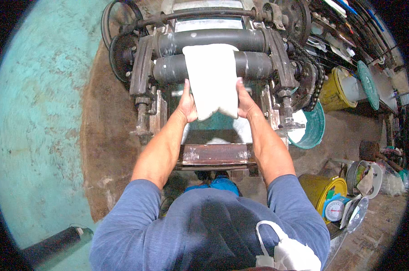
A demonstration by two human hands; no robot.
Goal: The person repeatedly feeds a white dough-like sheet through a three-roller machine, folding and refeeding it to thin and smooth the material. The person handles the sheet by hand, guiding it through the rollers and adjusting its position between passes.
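Observation:
A thick, soft-looking white sheet [212,81] hangs over the front dark roller [167,68] of a two-roller machine. Its upper end reaches the gap in front of the back roller [213,39], and its lower end dangles in a notched edge. My left hand [188,103] grips the sheet's left side low down, thumb pointing up. On the opposite side my right hand [245,100] grips its right edge at about the same height. Fingers of both hands are partly hidden behind the sheet. I cannot tell what the sheet is made of.
Iron side frames [142,67] bear the rollers. A chain [319,86] and sprockets run at the right; a wheel [121,20] stands at the left. A rusty crossbar [216,154] lies before me. Nearby are a teal tub [316,126], yellow buckets [333,97] and a dial scale [334,210].

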